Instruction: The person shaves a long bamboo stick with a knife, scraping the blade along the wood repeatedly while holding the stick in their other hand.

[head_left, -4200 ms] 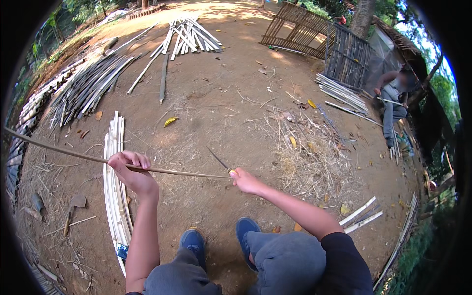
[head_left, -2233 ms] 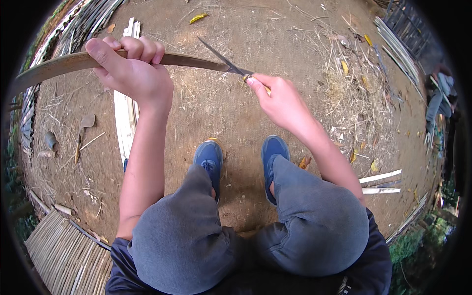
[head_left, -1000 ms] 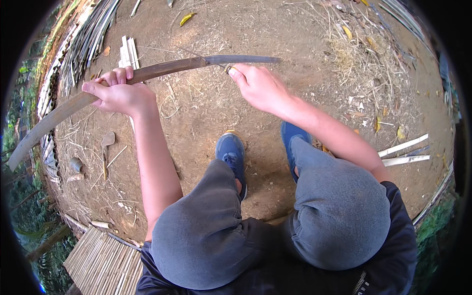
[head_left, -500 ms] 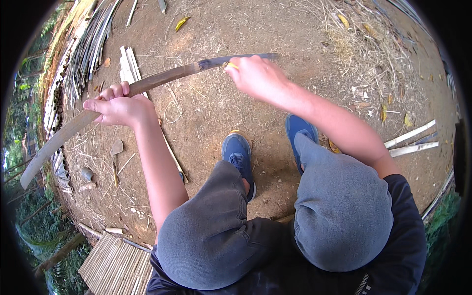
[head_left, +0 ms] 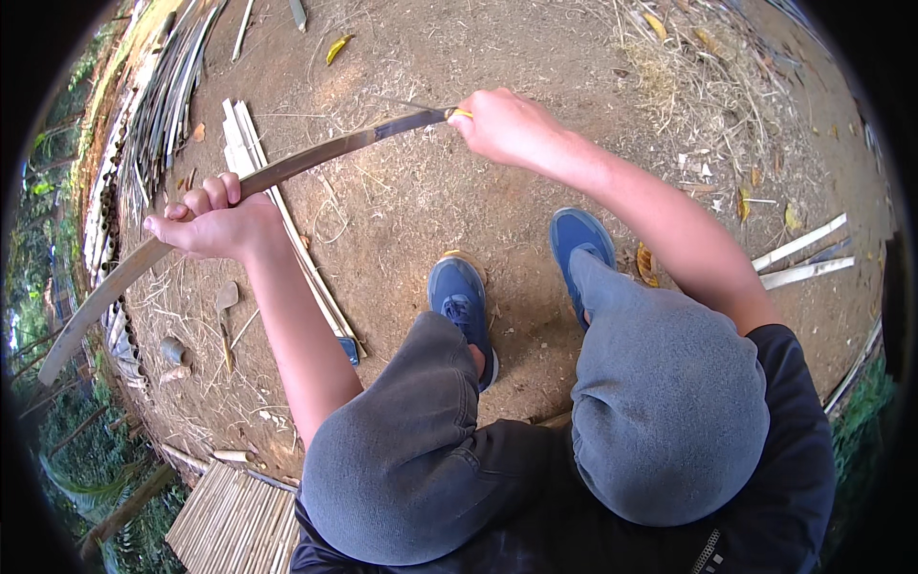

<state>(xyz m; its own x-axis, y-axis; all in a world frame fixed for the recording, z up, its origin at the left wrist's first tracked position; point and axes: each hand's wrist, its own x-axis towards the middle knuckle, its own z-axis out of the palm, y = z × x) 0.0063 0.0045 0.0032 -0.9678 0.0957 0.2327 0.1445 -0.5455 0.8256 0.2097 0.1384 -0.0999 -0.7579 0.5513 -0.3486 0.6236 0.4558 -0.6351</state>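
A long, curved bamboo strip (head_left: pixel 311 158) stretches across the upper left, pale at its left end and dark near the other. My left hand (head_left: pixel 215 222) is closed around its middle part. At the strip's dark end, my right hand (head_left: pixel 512 129) has its fingers pressed together. A small yellow piece (head_left: pixel 461 113) shows at those fingertips; whether it belongs to a tool is unclear. From there a thin dark sliver or blade (head_left: pixel 406 102) points left, just above the strip. The hand hides the strip's far tip.
Pale split slats (head_left: pixel 247 134) lie on the dirt beyond my left wrist. A trowel-like tool (head_left: pixel 227 297) and a small cup-like object (head_left: pixel 172 349) rest at left. Long strips (head_left: pixel 182 86) are heaped at upper left, dry straw (head_left: pixel 708 105) at upper right. A slatted bamboo surface (head_left: pixel 234 521) stands at lower left.
The strip and my left hand have shifted slightly left and down. My right hand has risen a little; the strip's tip no longer shows beyond it, and the thin dark piece now shows.
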